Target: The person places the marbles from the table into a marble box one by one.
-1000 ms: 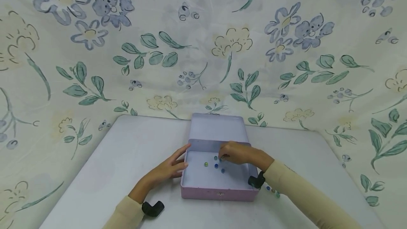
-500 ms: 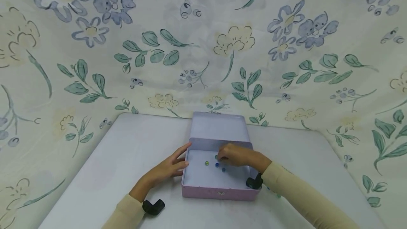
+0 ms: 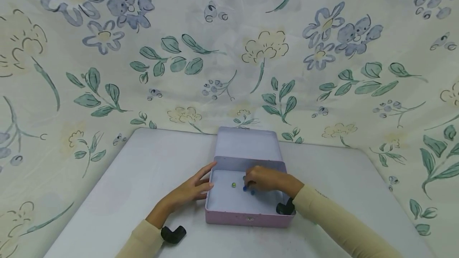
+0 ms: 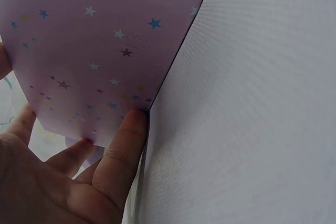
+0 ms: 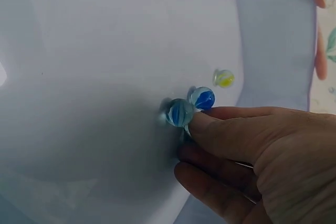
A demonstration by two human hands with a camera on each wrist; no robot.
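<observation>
Beside the fingers (image 5: 210, 121): blue marbles (image 5: 180, 112), yellow marble (image 5: 224, 78).

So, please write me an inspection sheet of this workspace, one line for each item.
Surface: pale grey table, no stains seen.
Job's things: pink tin box with star print, lid open and leaning back; three marbles inside: a yellow marble, a blue marble and a blue-green marble.
Clutter: nothing seen.
Hands: left hand rests straight fingers against the box's left wall; right hand is inside the box, a fingertip touching the blue-green marble; no firm grip can be confirmed.
Cables: nothing seen; a black wrist camera on each forearm.
Surroundings: floral cloth hangs behind and at both sides.
</observation>
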